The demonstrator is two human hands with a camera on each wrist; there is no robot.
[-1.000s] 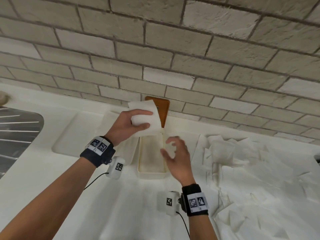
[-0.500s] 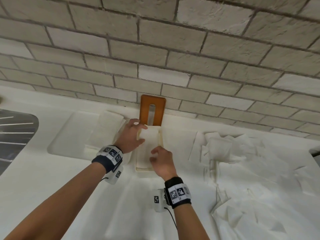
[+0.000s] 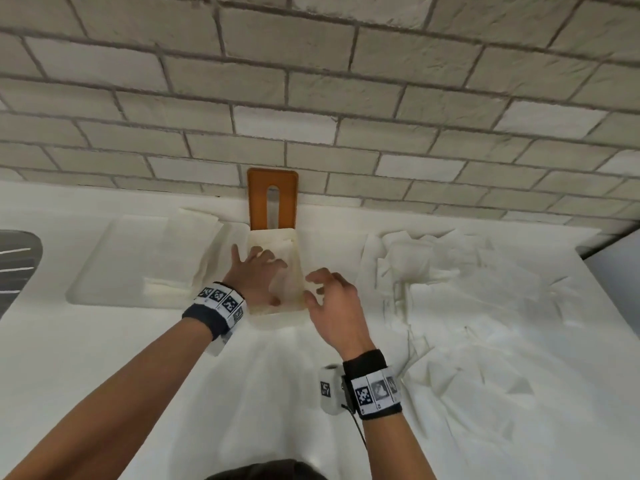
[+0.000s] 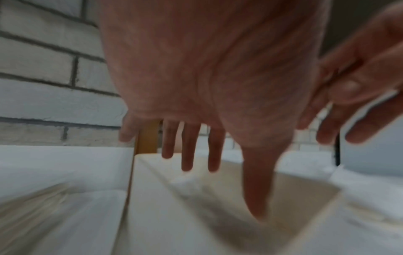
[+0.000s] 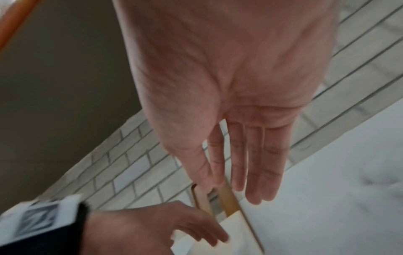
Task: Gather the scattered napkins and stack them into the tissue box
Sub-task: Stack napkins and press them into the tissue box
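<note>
My left hand (image 3: 258, 271) lay flat, fingers spread, pressing the white folded napkin (image 3: 282, 251) down inside the cream open tissue box (image 3: 299, 271); half a second earlier it was only lowering that napkin in. So one more was stacked. My right hand (image 3: 330, 299) had pulled off the box, empty and loosely spread, just beside its right wall. The orange slotted lid (image 3: 272, 199) leaned on the brick wall behind. The scattered white napkins (image 3: 467, 289) to the right remained ungathered.
</note>
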